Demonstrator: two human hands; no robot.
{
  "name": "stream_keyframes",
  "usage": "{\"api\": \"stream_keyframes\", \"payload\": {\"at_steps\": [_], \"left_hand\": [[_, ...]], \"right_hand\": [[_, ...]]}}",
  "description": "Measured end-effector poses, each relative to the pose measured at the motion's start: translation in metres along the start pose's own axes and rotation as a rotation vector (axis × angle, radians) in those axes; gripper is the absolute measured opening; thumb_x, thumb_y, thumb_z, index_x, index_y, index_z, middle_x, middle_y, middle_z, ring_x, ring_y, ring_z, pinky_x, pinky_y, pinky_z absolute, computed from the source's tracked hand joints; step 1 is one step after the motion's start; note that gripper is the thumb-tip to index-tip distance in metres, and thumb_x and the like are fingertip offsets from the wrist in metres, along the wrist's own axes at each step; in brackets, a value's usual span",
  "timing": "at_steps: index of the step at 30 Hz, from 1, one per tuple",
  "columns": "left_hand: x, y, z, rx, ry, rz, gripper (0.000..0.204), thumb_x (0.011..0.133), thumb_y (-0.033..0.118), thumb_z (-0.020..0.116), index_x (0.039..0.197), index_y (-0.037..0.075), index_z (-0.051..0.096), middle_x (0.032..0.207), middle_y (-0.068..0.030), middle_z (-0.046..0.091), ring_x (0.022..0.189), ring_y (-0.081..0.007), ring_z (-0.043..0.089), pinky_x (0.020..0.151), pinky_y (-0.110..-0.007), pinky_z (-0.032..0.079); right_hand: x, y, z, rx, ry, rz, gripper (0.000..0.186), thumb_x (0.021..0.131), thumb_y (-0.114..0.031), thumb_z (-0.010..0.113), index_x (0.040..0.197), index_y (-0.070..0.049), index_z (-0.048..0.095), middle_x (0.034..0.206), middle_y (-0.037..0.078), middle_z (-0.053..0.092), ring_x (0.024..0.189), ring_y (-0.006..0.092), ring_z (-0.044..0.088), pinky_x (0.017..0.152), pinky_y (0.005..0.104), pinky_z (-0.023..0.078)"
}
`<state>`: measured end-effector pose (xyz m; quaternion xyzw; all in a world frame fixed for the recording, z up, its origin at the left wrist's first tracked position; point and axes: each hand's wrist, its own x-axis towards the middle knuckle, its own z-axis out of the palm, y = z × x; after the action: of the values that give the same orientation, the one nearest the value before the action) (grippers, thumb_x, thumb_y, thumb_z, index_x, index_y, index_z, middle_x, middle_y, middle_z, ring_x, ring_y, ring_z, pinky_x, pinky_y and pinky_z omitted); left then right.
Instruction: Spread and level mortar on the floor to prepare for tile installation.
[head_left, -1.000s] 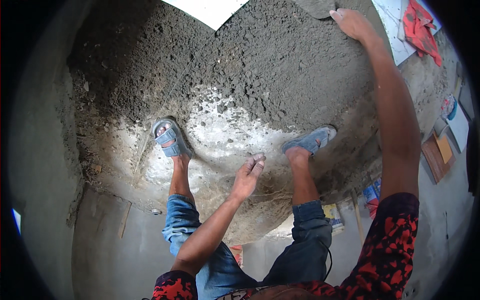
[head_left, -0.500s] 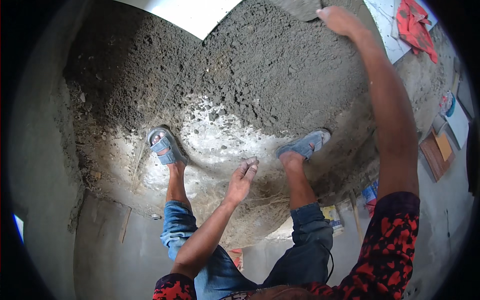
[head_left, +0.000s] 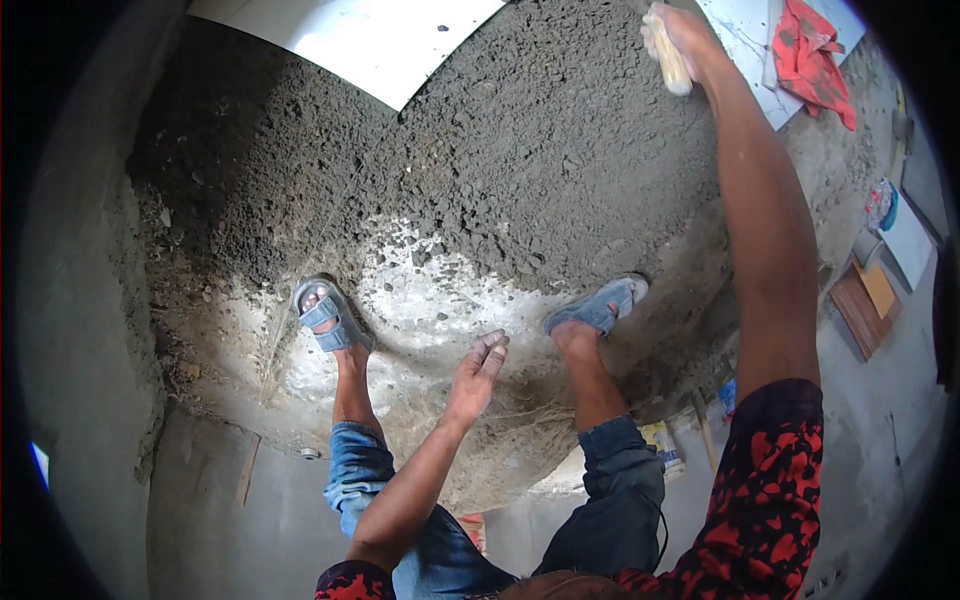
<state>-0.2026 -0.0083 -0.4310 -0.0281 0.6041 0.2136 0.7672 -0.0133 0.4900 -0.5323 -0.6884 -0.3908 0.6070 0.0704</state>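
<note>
At the top right, my right hand (head_left: 690,35) is closed around the pale wooden handle of a trowel (head_left: 672,65); its blade is not visible now. Beneath and to the left spreads a bed of damp grey mortar (head_left: 560,130), rough and crumbly on the left, more levelled toward the right. My left hand (head_left: 478,378) hangs between my knees, fingertips and thumb pressed together, dusty grey, with nothing visible in it. It is apart from the mortar, above the bare dusty floor.
White tile (head_left: 370,50) borders the mortar at the top. Another marbled tile (head_left: 785,105) bears a red cloth (head_left: 810,60). My sandalled feet (head_left: 335,318) stand at the mortar's near edge. Brown and orange boards (head_left: 865,310) lie at right; a grey wall (head_left: 80,250) rises at left.
The view has shifted, so the scene sits lower. My right hand has turned and the trowel's handle now shows, while its blade has gone from sight. My left hand remains in much the same pose.
</note>
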Motion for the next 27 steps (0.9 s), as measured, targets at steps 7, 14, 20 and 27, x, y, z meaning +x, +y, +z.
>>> {"api": "stream_keyframes", "payload": {"at_steps": [7, 14, 20, 27], "left_hand": [[-0.004, 0.011, 0.002, -0.057, 0.031, -0.012, 0.039, 0.095, 0.023, 0.048, 0.126, -0.001, 0.045, 0.124, -0.0139, 0.053, 0.118, -0.0187, 0.047, 0.101, -0.029, 0.034], [-0.007, 0.014, -0.003, -0.027, 0.01, 0.023, 0.038, 0.095, 0.023, 0.048, 0.125, -0.001, 0.045, 0.123, -0.0134, 0.053, 0.116, -0.0184, 0.047, 0.1, -0.03, 0.034], [-0.009, 0.017, -0.004, -0.02, 0.005, 0.011, 0.039, 0.096, 0.023, 0.047, 0.125, -0.002, 0.045, 0.123, -0.0132, 0.054, 0.115, -0.0184, 0.047, 0.101, -0.03, 0.034], [-0.012, 0.012, -0.009, -0.023, 0.0, 0.018, 0.039, 0.095, 0.022, 0.048, 0.127, -0.002, 0.044, 0.123, -0.0129, 0.053, 0.117, -0.0184, 0.047, 0.101, -0.03, 0.034]], "right_hand": [[-0.02, 0.03, 0.081, 0.088, 0.033, 0.057, 0.03, 0.094, -0.032, 0.043, 0.098, -0.002, 0.049, 0.072, 0.008, 0.056, 0.051, 0.0159, 0.052, 0.043, 0.0308, 0.046], [-0.13, 0.075, 0.221, -0.152, -0.025, 0.181, 0.041, 0.097, -0.032, 0.031, 0.103, 0.005, 0.047, 0.077, 0.012, 0.058, 0.059, 0.0195, 0.061, 0.048, 0.0317, 0.053], [-0.176, 0.11, 0.271, -0.286, -0.179, 0.128, 0.039, 0.096, -0.025, 0.03, 0.109, 0.01, 0.042, 0.08, 0.022, 0.06, 0.066, 0.0324, 0.063, 0.052, 0.0396, 0.053], [-0.201, 0.138, 0.268, -0.418, -0.184, -0.014, 0.036, 0.095, -0.028, 0.035, 0.099, 0.007, 0.045, 0.075, 0.028, 0.06, 0.067, 0.0397, 0.062, 0.06, 0.0484, 0.05]]}}
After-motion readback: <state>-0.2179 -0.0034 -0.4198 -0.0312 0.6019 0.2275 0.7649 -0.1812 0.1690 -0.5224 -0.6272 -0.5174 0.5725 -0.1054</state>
